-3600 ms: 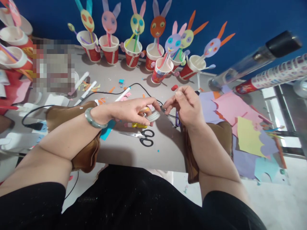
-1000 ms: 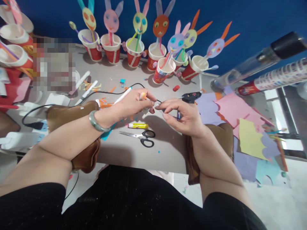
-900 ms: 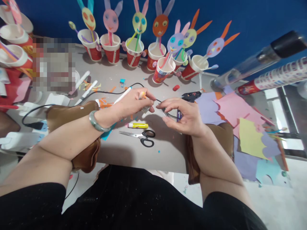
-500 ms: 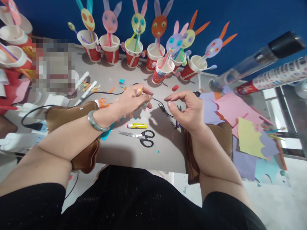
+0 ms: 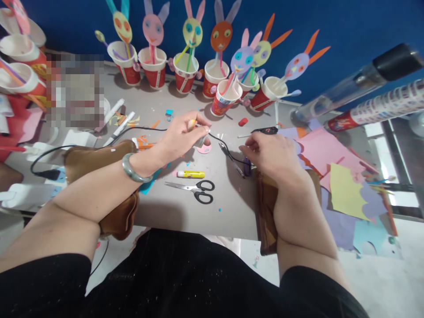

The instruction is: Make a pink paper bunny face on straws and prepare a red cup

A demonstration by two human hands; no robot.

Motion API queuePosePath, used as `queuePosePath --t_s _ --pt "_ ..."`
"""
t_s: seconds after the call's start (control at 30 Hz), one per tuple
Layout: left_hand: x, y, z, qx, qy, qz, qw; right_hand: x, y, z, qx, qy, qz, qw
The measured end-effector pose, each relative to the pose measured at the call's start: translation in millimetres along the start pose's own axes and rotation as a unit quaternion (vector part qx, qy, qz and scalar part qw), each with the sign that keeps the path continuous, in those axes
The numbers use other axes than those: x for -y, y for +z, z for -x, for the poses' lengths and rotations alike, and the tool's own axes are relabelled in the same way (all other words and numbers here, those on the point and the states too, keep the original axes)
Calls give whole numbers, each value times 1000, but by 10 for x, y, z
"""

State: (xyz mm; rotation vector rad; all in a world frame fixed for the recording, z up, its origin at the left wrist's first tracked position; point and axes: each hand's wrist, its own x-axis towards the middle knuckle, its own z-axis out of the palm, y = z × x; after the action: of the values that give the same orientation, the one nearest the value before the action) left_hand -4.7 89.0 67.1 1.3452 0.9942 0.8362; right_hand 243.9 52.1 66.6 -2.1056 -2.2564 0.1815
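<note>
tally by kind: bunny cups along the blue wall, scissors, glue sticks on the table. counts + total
bunny cups: 7
scissors: 1
glue stick: 1
total: 9

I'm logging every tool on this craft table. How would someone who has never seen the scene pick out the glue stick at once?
Start at the grey table and find the black-handled scissors lying near its front edge, between the person's forearms. The glue stick lies flat just behind them, below the left hand. It is a short yellow tube with a white cap, unlike the longer all-white markers farther left.
</note>
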Motion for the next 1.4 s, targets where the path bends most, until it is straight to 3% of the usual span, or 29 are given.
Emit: queuePosePath --t_s 0.17,0.37,0.53,0.87,1.1,1.3,1.4 --pt "42 -20 10 -4 42 -36 998 59 -53 2 147 20 130 980" --pt "80 -41 13 -4 69 -49 996 -78 18 -98 163 76 176 968" --pt "78 -33 22 0 71 -32 997 -102 116 -183 231 62 154 959" --pt "80 -18 37 20 73 4 997 13 110 -150 257 67 144 953" --pt "75 -6 33 27 73 36 996 -34 133 -161 215 87 104 967" --pt "-6 13 69 18 37 20 999 -102 149 -179 203 28 123 971" --pt "-31 22 82 15 36 17 999 -133 157 -179 172 10 82 982"
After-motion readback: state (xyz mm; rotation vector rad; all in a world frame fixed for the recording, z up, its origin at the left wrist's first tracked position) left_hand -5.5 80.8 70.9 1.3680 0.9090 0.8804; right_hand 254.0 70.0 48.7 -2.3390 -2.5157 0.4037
